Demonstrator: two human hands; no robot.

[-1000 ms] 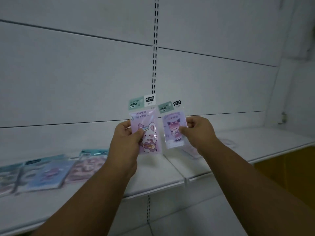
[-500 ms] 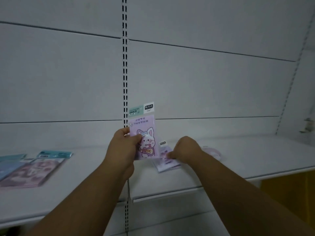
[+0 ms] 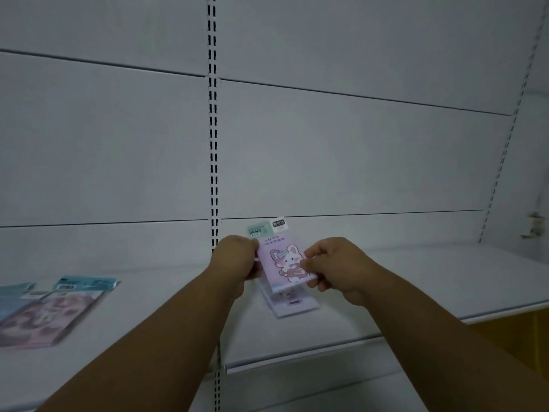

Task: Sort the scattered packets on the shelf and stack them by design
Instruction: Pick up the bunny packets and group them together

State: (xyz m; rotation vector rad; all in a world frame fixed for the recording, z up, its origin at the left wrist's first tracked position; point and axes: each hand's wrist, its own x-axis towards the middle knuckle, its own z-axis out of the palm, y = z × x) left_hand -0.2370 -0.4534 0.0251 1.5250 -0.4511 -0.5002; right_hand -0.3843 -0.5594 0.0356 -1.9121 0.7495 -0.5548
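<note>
Both my hands, left (image 3: 234, 260) and right (image 3: 332, 266), pinch the light, slippery bunny packet (image 3: 283, 263) by its side edges above the shelf (image 3: 416, 281).

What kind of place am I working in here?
Probably a retail shop aisle: white slotted upright, mostly bare display shelf, and branded header-card packets lying on it.

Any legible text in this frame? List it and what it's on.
"GRACE": teal header card of the bunny packet, held by left hand and right hand; the line above it is blurred.
Black label beside it: unreadable.
Purple print above the bunny: blurred.
Packets on shelf, left: labels unreadable.
</note>
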